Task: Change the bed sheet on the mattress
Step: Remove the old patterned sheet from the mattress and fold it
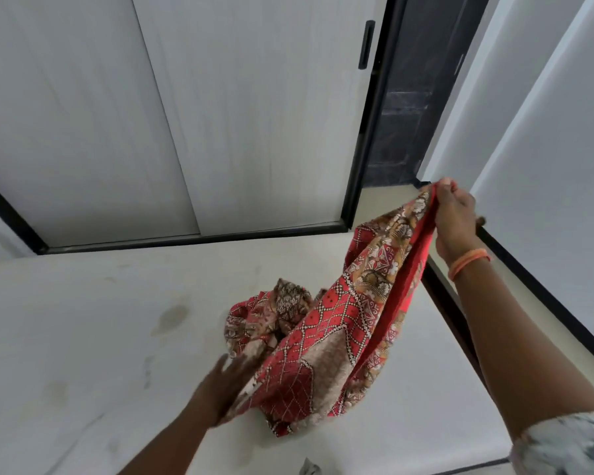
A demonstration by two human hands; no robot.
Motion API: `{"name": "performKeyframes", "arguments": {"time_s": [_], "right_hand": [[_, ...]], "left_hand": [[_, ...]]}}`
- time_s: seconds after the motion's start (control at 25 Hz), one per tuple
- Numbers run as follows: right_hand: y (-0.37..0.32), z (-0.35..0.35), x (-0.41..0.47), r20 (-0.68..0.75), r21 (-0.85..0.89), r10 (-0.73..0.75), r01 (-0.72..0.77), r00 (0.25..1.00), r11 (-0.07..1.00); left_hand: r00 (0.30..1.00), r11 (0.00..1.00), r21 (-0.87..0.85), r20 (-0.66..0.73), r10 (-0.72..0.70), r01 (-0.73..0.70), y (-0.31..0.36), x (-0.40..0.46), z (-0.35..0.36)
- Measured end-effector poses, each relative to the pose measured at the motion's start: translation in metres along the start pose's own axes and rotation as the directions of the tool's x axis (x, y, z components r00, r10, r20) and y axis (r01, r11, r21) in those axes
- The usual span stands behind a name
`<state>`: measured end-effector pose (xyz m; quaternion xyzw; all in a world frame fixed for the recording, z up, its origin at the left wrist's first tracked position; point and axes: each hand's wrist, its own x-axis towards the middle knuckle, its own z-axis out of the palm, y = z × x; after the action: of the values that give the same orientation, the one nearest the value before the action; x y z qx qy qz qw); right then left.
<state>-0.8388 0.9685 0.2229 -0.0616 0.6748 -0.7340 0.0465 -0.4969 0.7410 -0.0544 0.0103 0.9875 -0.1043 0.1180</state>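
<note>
The bed sheet [326, 341] hung in a long bunched swag, its length running from the raised right hand [455, 217] down and leftward to a crumpled heap on the mattress [83, 337], toward the mattress's right edge. It was red cloth printed with white dotted diamonds, tan patches and brown floral panels, with a plain red underside showing. The right hand pinched its upper edge above the bed's right side. The blurred left hand [225, 385] lay against the lower folds, fingers spread and fairly straight.
</note>
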Motion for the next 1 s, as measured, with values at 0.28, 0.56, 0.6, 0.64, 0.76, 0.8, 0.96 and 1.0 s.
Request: {"name": "performKeyframes", "arguments": {"time_s": [0.28, 0.56, 0.6, 0.64, 0.76, 0.8, 0.96, 1.0], "right_hand": [[-0.026, 0.051, 0.018, 0.160, 0.108, -0.021, 0.003, 0.987, 0.994], [-0.034, 0.065, 0.009, 0.630, -0.090, 0.024, 0.042, 0.776, 0.995], [-0.035, 0.066, 0.007, 0.673, -0.115, 0.026, 0.071, 0.739, 0.991], [-0.037, 0.067, 0.006, 0.705, -0.136, 0.022, 0.104, 0.709, 0.985], [-0.046, 0.070, 0.000, 0.758, -0.147, -0.027, 0.210, 0.652, 0.967], [-0.048, 0.070, -0.002, 0.761, -0.146, -0.049, 0.245, 0.647, 0.959], [-0.044, 0.062, -0.003, 0.730, -0.102, -0.142, 0.312, 0.668, 0.945], [-0.042, 0.057, -0.001, 0.716, -0.088, -0.153, 0.305, 0.681, 0.948]], "left_hand": [[0.908, 0.931, -0.333, 0.420, 0.007, 0.147, 0.026, 0.018, 0.019], [0.805, 0.323, -0.915, 0.002, -0.594, 0.240, -0.037, 0.077, -0.140], [0.738, 0.281, -0.955, -0.121, -0.664, 0.097, -0.042, 0.084, -0.182], [0.706, 0.264, -0.963, -0.228, -0.670, -0.060, -0.046, 0.088, -0.224], [0.736, 0.315, -0.906, -0.416, -0.534, -0.284, -0.037, 0.092, -0.311], [0.751, 0.353, -0.890, -0.440, -0.493, -0.290, -0.029, 0.093, -0.323], [0.678, 0.385, -0.867, -0.491, -0.547, -0.317, -0.004, 0.114, -0.314], [0.650, 0.368, -0.872, -0.486, -0.585, -0.321, -0.003, 0.118, -0.309]]}}
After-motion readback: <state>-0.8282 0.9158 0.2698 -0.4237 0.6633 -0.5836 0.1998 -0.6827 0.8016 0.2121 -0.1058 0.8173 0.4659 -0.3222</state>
